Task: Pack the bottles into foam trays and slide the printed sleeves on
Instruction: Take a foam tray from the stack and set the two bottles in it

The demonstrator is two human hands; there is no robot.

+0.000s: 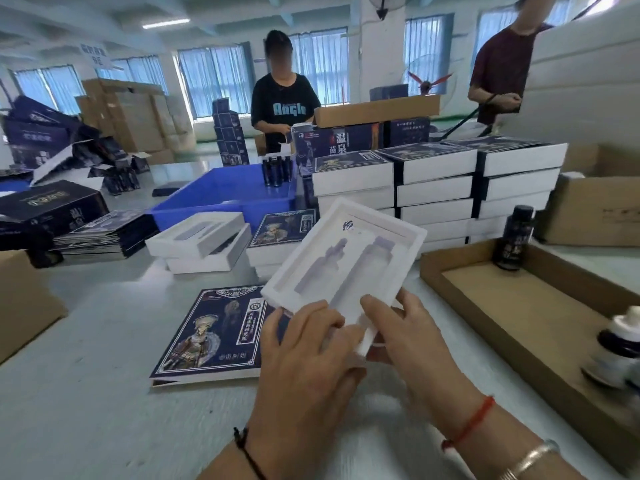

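I hold a white foam tray (349, 251) tilted above the table, its two bottle-shaped cavities empty. My left hand (304, 344) grips its near edge from the left, fingers over the top. My right hand (405, 327) grips the near right corner, thumb on the tray. A flat dark-blue printed sleeve (211, 330) lies on the table under the tray's left side. A dark bottle (514, 239) stands in the cardboard tray (512, 306) at the right, and a white-capped bottle (620, 344) sits blurred at its near right edge.
Stacked sleeved white boxes (440, 181) rise behind the foam tray. Two more foam trays (201, 242) lie left of centre, beside a pile of flat sleeves (107, 233). A blue bin (225, 199) sits further back. Two people stand across the table. A cardboard box (24, 299) is at left.
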